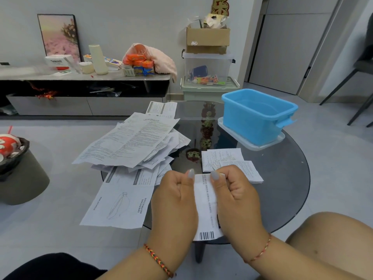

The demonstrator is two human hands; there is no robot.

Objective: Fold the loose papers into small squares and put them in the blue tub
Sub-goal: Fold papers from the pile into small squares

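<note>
Narrow strip of paper (pixel 205 207) with a barcode at its near end, held upright above the near edge of the round glass bench (pixel 282 178). Pinched along both long edges: left hand (pixel 173 201) and right hand (pixel 236 199), fingers (pixel 190 174) curled tight on the sheet, thumbs at its top. Just beyond, folded papers (pixel 232 162) lying flat. Left of these, a loose heap of printed sheets (pixel 131 142). Far right, blue tub (pixel 258 116) standing on a clear lid (pixel 280 138).

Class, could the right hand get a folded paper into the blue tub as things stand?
Probably yes: the blue tub stands open-topped beyond the right hand, with only flat folded papers between.
</note>
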